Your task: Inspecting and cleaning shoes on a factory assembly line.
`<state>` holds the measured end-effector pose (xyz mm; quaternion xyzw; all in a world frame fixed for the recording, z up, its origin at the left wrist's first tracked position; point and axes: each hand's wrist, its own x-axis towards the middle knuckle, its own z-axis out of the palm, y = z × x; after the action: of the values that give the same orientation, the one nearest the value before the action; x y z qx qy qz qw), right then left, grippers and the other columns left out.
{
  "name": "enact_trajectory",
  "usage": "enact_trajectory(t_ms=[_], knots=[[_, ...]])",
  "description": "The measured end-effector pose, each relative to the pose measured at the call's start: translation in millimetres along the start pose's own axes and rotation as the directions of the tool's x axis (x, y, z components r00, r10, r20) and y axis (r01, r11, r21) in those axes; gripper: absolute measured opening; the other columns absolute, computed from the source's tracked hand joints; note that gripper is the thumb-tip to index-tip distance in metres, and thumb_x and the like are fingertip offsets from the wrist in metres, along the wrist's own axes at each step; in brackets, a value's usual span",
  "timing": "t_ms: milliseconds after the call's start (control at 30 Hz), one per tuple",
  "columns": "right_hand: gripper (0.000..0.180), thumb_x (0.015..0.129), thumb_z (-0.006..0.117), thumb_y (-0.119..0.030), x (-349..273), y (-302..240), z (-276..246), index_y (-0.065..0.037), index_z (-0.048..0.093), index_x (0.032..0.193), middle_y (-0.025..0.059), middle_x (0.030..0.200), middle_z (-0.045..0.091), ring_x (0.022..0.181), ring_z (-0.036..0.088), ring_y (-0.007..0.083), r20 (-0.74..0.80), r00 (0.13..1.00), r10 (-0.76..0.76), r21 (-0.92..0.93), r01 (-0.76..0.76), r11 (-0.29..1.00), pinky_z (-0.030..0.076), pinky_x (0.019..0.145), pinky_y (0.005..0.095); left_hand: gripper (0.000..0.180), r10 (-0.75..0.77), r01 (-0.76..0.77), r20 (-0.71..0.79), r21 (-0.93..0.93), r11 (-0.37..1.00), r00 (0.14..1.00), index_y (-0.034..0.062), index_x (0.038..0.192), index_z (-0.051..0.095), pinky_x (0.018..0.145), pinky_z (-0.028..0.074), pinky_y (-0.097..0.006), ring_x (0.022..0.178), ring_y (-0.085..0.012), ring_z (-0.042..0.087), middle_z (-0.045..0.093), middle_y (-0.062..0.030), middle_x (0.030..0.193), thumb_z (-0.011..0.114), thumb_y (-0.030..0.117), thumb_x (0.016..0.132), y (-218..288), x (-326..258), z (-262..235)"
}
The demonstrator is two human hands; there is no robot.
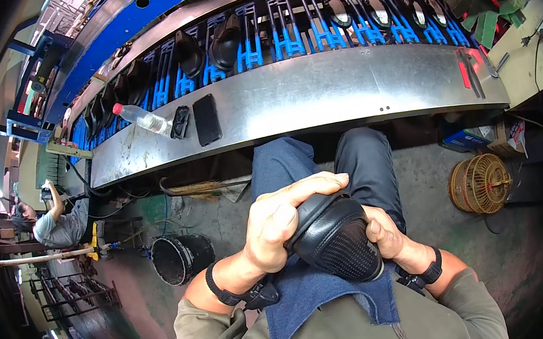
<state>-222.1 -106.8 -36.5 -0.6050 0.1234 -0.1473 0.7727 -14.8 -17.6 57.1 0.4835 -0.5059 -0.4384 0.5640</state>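
Observation:
Above my lap, both hands grip a black shoe (336, 239) with a perforated upper. My left hand (278, 225) wraps its fingers over the far end, thumb pressed along the side. On the opposite side, my right hand (384, 233) is closed against the shoe near its perforated part. The shoe's underside and the fingertips beneath it are hidden. Beyond my knees runs a metal bench (303, 92). Behind its flat edge is a row of blue racks (286, 34), with black shoes (225, 43) on some at the left and darker brown shoes (374, 4) at the right.
A clear bottle (143, 119) and a black phone (207, 119) lie on the bench. Tools with red handles (464, 70) rest at its right end. A black bucket (181, 257) and a round wicker basket (479, 184) stand on the floor. Another person (60, 220) is at far left.

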Motion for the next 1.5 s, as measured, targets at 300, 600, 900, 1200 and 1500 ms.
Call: enact_trajectory(t_ms=[300,600,900,1200,1500], knots=[[0.091,0.092,0.052,-0.073,-3.9,12.1,1.4,0.009,0.057,0.131,0.0141,0.118,0.067,0.107,0.063,0.0197,0.027,0.999,-0.023,0.193,0.017,0.981,0.049,0.092,0.0322,0.076,0.015,-0.010,0.109,-0.051,0.999,0.994,-0.0077,0.133,0.055,0.109,0.042,-0.051,0.126,-0.0407,0.056,0.055,-0.0302,0.139,0.036,0.059,0.101,-3.0,-11.2,2.7],[0.087,0.095,0.048,-0.070,-8.4,32.2,-12.1,0.008,0.057,0.131,0.0153,0.121,0.067,0.108,0.065,0.0220,0.001,0.999,0.051,0.271,-0.049,0.961,0.050,0.094,0.0326,0.068,0.268,-0.310,0.157,0.538,0.784,0.951,-0.0096,0.138,0.050,0.098,0.053,-0.042,0.122,-0.0466,0.061,0.056,-0.0385,0.133,0.080,0.007,0.079,17.4,-11.2,6.7],[0.089,0.097,0.043,-0.071,-15.5,28.4,-2.1,0.005,0.045,0.143,0.0163,0.136,0.058,0.121,0.058,0.0245,-0.140,0.984,0.114,0.466,-0.036,0.884,0.046,0.103,0.0345,0.081,0.342,-0.292,-0.028,0.460,0.838,0.939,-0.0128,0.146,0.038,0.101,0.051,-0.041,0.122,-0.0435,0.062,0.055,-0.0338,0.137,0.081,0.015,0.083,-25.6,-6.3,34.1],[0.081,0.100,0.036,-0.068,-6.9,11.4,1.5,-0.005,0.038,0.151,0.0209,0.136,0.055,0.110,0.065,0.0394,-0.085,0.994,0.075,0.938,0.055,0.343,0.060,0.084,0.0507,0.075,0.233,-0.272,0.142,0.493,0.826,0.962,-0.0024,0.149,0.042,0.068,0.057,-0.036,0.070,-0.0296,0.072,0.071,-0.0172,0.083,0.078,0.013,0.086,-20.8,22.3,22.4],[0.079,0.101,0.029,-0.068,0.0,13.2,4.8,-0.005,0.041,0.148,0.0225,0.127,0.060,0.095,0.068,0.0439,-0.066,0.988,0.137,0.965,0.028,0.259,0.060,0.080,0.0574,0.063,0.260,-0.297,0.146,0.552,0.779,0.954,-0.0101,0.148,0.038,0.076,0.060,-0.037,0.086,-0.0315,0.074,0.065,-0.0287,0.122,0.065,-0.001,0.091,-9.5,14.2,24.3]])
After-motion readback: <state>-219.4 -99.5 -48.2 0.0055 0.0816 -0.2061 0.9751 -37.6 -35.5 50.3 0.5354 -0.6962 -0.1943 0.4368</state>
